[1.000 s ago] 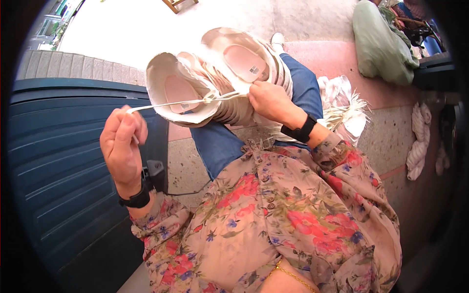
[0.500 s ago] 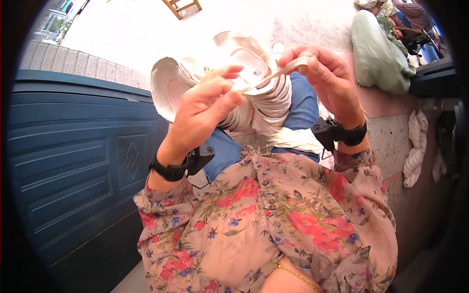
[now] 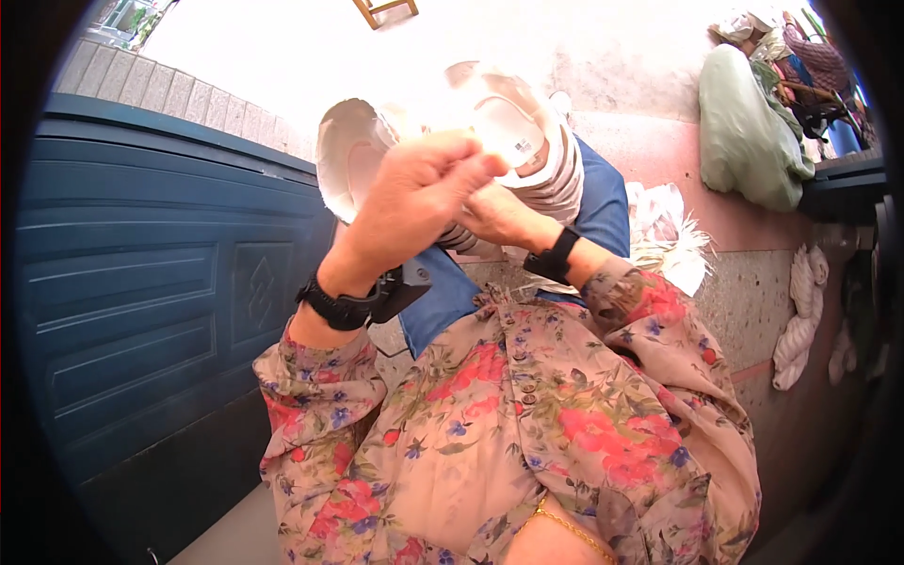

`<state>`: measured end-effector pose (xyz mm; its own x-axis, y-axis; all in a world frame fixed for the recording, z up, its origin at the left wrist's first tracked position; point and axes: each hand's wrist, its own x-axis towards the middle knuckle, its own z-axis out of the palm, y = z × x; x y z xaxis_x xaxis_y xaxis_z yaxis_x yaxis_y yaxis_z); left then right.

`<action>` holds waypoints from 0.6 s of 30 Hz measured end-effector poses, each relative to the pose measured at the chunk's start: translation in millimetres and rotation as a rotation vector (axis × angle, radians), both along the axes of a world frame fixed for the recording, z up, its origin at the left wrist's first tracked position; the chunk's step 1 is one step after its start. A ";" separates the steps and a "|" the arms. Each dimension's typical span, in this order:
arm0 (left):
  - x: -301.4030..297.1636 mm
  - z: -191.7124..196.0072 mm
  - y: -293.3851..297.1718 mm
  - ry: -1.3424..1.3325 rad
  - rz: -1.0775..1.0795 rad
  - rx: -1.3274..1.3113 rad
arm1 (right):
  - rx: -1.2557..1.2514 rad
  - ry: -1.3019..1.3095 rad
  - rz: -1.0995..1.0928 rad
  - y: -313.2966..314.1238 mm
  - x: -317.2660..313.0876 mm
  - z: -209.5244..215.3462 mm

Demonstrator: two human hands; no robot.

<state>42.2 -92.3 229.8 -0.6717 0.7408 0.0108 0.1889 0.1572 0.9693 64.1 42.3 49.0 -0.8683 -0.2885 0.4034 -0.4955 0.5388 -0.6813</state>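
Two stacks of nested off-white shells, the left stack (image 3: 350, 158) and the right stack (image 3: 557, 174), stand side by side between a seated person's knees, their open mouths tipped up and pale pink ovals showing inside. The left hand (image 3: 407, 200) crosses in front, its fingers bent and its thumb extended toward the right stack; the left stack lies just beyond it, partly covered from view. Below and behind its fingertips is the right hand (image 3: 504, 217), reaching in from the other side, directly in front of the right stack's near edge. The two hands overlap in view, and whether either one is closed on anything, or touches the shells, cannot be told. Black bands circle both wrists, above the cuffs of a floral blouse (image 3: 490, 424) and blue jeans (image 3: 603, 193). Near the right knee lies a white bundle (image 3: 670, 240) with frayed ends. A blue panelled door (image 3: 141, 282) fills the left side; to the right sit a pale green sack (image 3: 749, 132) and a twisted white cloth (image 3: 800, 320) on the floor.
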 end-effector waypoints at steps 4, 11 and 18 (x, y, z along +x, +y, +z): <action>-18.4 -26.7 12.4 0.455 0.020 0.070 | -0.377 -0.208 -0.080 -6.0 -10.5 -26.2; -25.9 -108.8 -20.2 0.464 0.246 -0.329 | -0.972 -0.772 -0.153 23.8 19.3 12.0; 6.5 -137.4 13.6 0.445 0.131 -0.177 | -1.115 -0.733 -0.216 33.5 23.7 23.2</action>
